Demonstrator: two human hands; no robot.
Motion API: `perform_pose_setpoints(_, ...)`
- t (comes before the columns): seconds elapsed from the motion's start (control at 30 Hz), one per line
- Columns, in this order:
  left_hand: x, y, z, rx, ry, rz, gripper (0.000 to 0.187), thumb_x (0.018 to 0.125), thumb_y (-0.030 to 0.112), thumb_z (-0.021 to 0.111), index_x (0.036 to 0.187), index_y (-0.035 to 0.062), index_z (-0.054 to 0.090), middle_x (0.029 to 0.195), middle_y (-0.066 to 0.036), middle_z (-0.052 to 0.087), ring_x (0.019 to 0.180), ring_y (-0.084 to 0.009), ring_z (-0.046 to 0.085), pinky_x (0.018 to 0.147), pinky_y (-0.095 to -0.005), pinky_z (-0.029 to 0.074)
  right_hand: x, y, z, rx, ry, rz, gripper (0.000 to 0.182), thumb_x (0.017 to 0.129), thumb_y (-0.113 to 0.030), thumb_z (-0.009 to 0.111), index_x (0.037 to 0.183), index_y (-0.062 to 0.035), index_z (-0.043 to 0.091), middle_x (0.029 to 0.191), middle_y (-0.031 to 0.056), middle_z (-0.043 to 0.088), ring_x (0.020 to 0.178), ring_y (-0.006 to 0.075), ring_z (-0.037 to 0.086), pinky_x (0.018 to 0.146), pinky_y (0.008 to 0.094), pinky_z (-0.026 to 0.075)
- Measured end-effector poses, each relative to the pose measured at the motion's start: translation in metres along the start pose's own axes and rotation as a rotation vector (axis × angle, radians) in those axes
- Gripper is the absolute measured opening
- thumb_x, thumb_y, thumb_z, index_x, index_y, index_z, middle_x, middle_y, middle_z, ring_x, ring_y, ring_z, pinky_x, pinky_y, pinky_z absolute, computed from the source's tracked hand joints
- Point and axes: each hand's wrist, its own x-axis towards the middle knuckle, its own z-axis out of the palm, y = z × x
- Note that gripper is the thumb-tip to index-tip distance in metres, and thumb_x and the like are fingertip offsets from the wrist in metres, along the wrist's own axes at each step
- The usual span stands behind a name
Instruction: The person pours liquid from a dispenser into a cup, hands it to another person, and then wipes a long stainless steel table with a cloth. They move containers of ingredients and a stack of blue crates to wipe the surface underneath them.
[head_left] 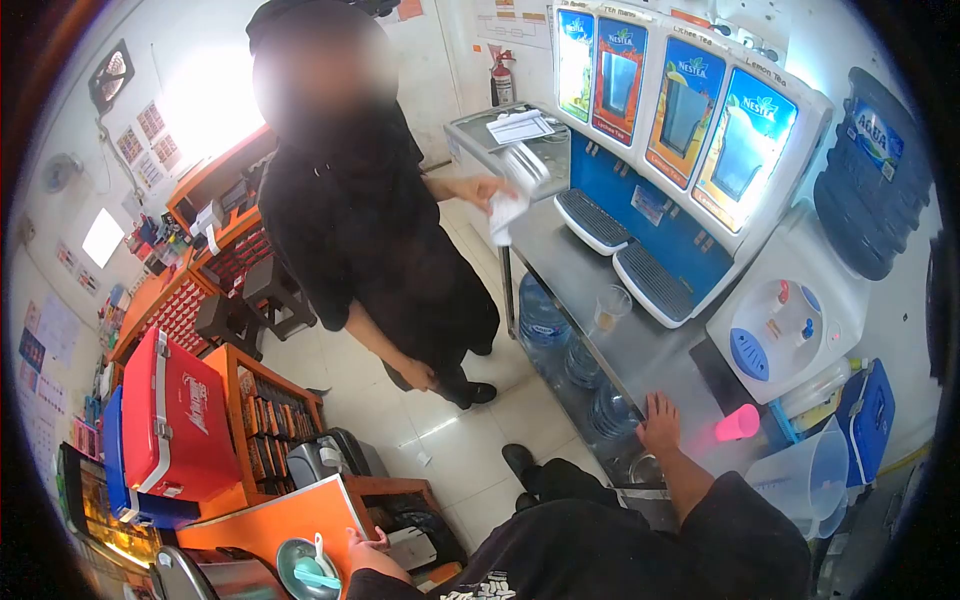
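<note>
My right hand (pixel 660 428) rests on the edge of the steel counter (pixel 690 365), fingers extended and holding nothing. Close to its right, a pink cup (pixel 737 423) stands on the same counter. A clear plastic cup (pixel 612 306) sits farther up it, by the drip trays of the drink dispenser (pixel 690 120). On the other side, my left hand (pixel 366 546) lies at the edge of an orange counter (pixel 240 530), with its fingers apart and nothing visible in them. Beside it is a bowl (pixel 300 562) with light-coloured utensils inside.
A co-worker (pixel 370 210) in black stands ahead, holding a white cloth or paper (pixel 507 217). Large water bottles (pixel 542 318) stand beneath the steel counter. A water dispenser (pixel 790 310) and a clear pitcher (pixel 800 480) are at right; a red cooler box (pixel 180 420) is at left.
</note>
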Motion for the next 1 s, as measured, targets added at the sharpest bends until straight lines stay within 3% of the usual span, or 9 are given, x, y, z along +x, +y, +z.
perform_pose_setpoints(0.17, -0.015, -0.019, 0.013, 0.009, 0.042, 0.131, 0.047, 0.061, 0.051, 0.084, 0.090, 0.0187, 0.067, 0.122, -0.016, 0.036, 0.110, -0.0407, 0.033, 0.068, -0.0382, 0.056, -0.004, -0.001, 0.000, -0.013, 0.006, 0.006, 0.081, 0.071, -0.027, 0.072, 0.140, -0.0054, 0.037, 0.141, 0.0175, 0.038, 0.130, 0.0344, 0.036, 0.108, 0.0472, 0.029)
perform_pose_setpoints(0.23, -0.025, -0.024, 0.021, 0.157, 0.115, 0.099, 0.068, 0.072, 0.076, 0.060, 0.105, 0.0164, 0.058, 0.078, -0.008, 0.046, 0.075, -0.0248, 0.048, 0.069, -0.0409, 0.050, 0.002, -0.001, -0.002, -0.012, 0.017, 0.000, 0.081, 0.071, -0.027, 0.072, 0.140, -0.0054, 0.037, 0.140, 0.0175, 0.039, 0.130, 0.0343, 0.036, 0.107, 0.0472, 0.029)
perform_pose_setpoints(0.33, -0.014, -0.005, 0.004, 0.324, -0.145, -0.100, 0.067, 0.073, 0.075, 0.060, 0.106, 0.0176, 0.059, 0.080, -0.007, 0.046, 0.076, -0.0246, 0.048, 0.070, -0.0389, 0.051, 0.001, -0.002, -0.004, -0.009, -0.004, 0.007, 0.080, 0.070, -0.027, 0.072, 0.139, -0.0055, 0.038, 0.140, 0.0173, 0.039, 0.130, 0.0343, 0.037, 0.107, 0.0470, 0.029)
perform_pose_setpoints(0.47, 0.005, 0.004, 0.001, 0.261, -0.106, 0.022, 0.070, 0.072, 0.076, 0.060, 0.107, 0.0167, 0.058, 0.083, -0.007, 0.046, 0.077, -0.0257, 0.048, 0.068, -0.0410, 0.049, 0.001, -0.001, -0.001, -0.025, 0.000, 0.008, 0.081, 0.070, -0.027, 0.073, 0.139, -0.0059, 0.038, 0.141, 0.0166, 0.039, 0.130, 0.0340, 0.037, 0.108, 0.0468, 0.030)
perform_pose_setpoints(0.57, -0.002, 0.001, -0.005, 0.235, -0.172, -0.168, 0.077, 0.067, 0.079, 0.062, 0.110, 0.0150, 0.057, 0.085, -0.008, 0.047, 0.079, -0.0262, 0.049, 0.069, -0.0417, 0.048, 0.000, 0.001, 0.004, -0.034, 0.034, -0.002, 0.081, 0.069, -0.027, 0.073, 0.139, -0.0058, 0.038, 0.141, 0.0165, 0.039, 0.130, 0.0338, 0.037, 0.107, 0.0469, 0.030)
perform_pose_setpoints(0.67, 0.008, -0.005, 0.006, 0.316, -0.115, 0.260, 0.080, 0.061, 0.081, 0.065, 0.107, 0.0163, 0.057, 0.085, -0.006, 0.047, 0.080, -0.0262, 0.049, 0.068, -0.0406, 0.047, 0.000, 0.000, 0.001, -0.020, 0.033, 0.003, 0.081, 0.069, -0.027, 0.072, 0.139, -0.0056, 0.039, 0.140, 0.0166, 0.039, 0.129, 0.0337, 0.037, 0.107, 0.0468, 0.030)
perform_pose_setpoints(0.77, 0.014, 0.013, 0.001, 0.323, -0.087, -0.091, 0.078, 0.060, 0.081, 0.065, 0.106, 0.0186, 0.058, 0.087, -0.004, 0.048, 0.080, -0.0257, 0.049, 0.068, -0.0395, 0.047, 0.000, -0.003, -0.005, -0.010, 0.020, 0.009, 0.080, 0.069, -0.027, 0.072, 0.139, -0.0055, 0.039, 0.140, 0.0168, 0.040, 0.129, 0.0336, 0.037, 0.107, 0.0466, 0.031)
perform_pose_setpoints(0.83, -0.001, -0.006, 0.008, -0.129, 0.075, 0.039, 0.051, 0.066, 0.052, 0.082, 0.099, 0.0175, 0.065, 0.115, -0.010, 0.049, 0.108, -0.0382, 0.040, 0.070, -0.0396, 0.055, 0.001, -0.003, -0.006, -0.015, 0.017, 0.005, 0.079, 0.069, -0.027, 0.071, 0.139, -0.0054, 0.039, 0.140, 0.0169, 0.040, 0.129, 0.0336, 0.038, 0.107, 0.0464, 0.031)
perform_pose_setpoints(1.0, 0.004, 0.004, 0.009, -0.022, 0.088, -0.057, 0.049, 0.062, 0.051, 0.084, 0.093, 0.0174, 0.067, 0.115, -0.010, 0.049, 0.108, -0.0376, 0.041, 0.068, -0.0380, 0.056, 0.001, -0.001, -0.004, -0.018, 0.026, -0.007, 0.078, 0.070, -0.026, 0.070, 0.139, -0.0055, 0.039, 0.140, 0.0170, 0.040, 0.128, 0.0335, 0.038, 0.107, 0.0464, 0.030)
